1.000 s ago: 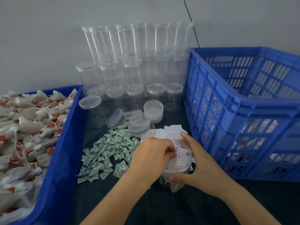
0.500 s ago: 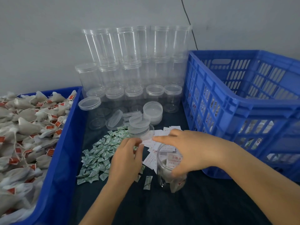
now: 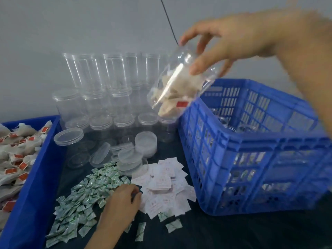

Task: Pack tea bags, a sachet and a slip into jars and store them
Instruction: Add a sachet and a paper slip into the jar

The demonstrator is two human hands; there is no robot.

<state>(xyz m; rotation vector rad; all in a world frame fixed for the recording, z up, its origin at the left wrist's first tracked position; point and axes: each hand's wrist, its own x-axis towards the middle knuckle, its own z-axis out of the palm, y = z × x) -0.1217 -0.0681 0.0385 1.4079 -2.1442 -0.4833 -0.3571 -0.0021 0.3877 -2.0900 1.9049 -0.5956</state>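
My right hand [image 3: 231,38] has lifted the filled jar [image 3: 181,83], gripped and tilted, over the blue crate [image 3: 251,141], seemingly lidless, while my left hand [image 3: 122,202] curls into the sachets [image 3: 86,191].

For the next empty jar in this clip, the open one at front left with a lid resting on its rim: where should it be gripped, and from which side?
Grip the open jar round its clear side wall below the loose lid, coming from the front right: it stands upright, with the blue bin close on its left.

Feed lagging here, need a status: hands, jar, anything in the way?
Right hand grips filled jar, tilted, in the air by blue crate rim. Left hand down on sachet pile, fingers curled; pinch unclear. Path into crate looks open.
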